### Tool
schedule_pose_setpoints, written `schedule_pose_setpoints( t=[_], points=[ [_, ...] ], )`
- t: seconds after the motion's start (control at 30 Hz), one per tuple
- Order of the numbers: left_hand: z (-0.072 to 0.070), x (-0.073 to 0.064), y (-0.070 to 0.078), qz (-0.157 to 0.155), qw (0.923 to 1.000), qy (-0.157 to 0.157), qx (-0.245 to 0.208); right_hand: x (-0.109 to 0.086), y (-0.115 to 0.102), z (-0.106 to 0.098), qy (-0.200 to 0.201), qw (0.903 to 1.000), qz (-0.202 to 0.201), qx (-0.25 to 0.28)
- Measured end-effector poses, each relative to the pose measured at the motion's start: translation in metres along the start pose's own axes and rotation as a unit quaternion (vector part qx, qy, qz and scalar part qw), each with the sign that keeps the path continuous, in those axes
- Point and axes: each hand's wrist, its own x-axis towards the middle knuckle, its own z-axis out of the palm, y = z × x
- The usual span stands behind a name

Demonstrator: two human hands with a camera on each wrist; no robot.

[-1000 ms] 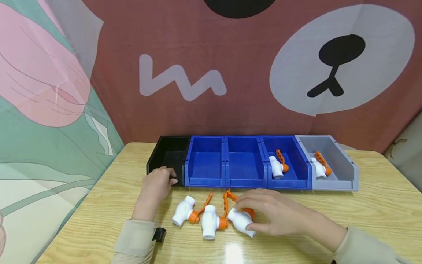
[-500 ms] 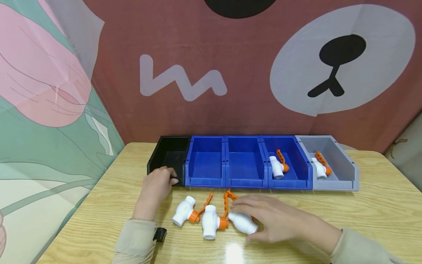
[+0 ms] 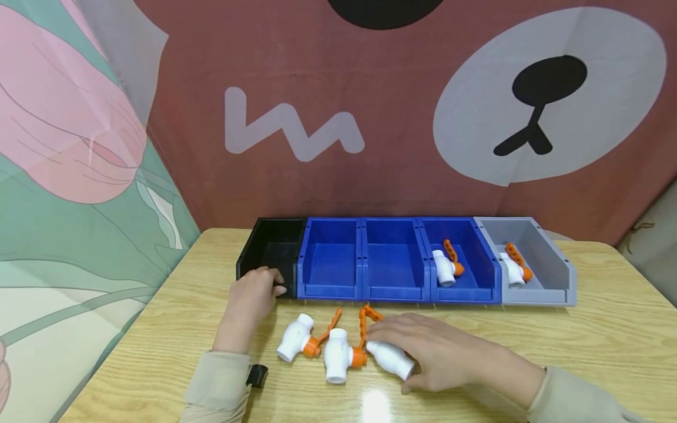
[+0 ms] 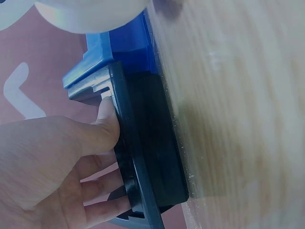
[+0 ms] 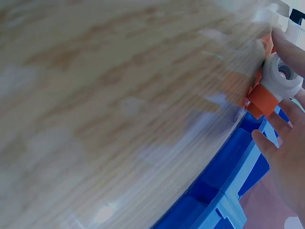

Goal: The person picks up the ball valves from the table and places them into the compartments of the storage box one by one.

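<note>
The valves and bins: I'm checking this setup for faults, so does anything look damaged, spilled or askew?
Nothing stands out: the bins form an even row, what shows of the valves looks whole, and there's no visible spill.

Head view was evenly bright and fairly sharp, with white glare [image 3: 374, 405] on the table [image 3: 608, 329] near the lower edge. Both wrist views looked hazier, grain blurred; the right one's upper-right corner washed out.

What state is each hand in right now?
Left hand: closed, gripping the black bin by its front edge.
Right hand: curled around the nearest white valve; how firmly cannot be told.
</note>
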Motion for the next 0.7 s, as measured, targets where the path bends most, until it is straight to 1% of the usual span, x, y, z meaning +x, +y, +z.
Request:
schedule_pose_setpoints(
  t=[0.53,0.7],
  points=[
    [-0.0010,0.0008,0.0020,-0.009,0.9999,-0.011,0.007,0.0041,-0.0046,0.0002,0.007,0.9999,-0.001,-0.009],
    [-0.0005,0.0012,0.0020,-0.008,0.9999,-0.009,0.006,0.0056,-0.0059,-0.0006,0.010,0.9997,-0.010,-0.022]
  ],
)
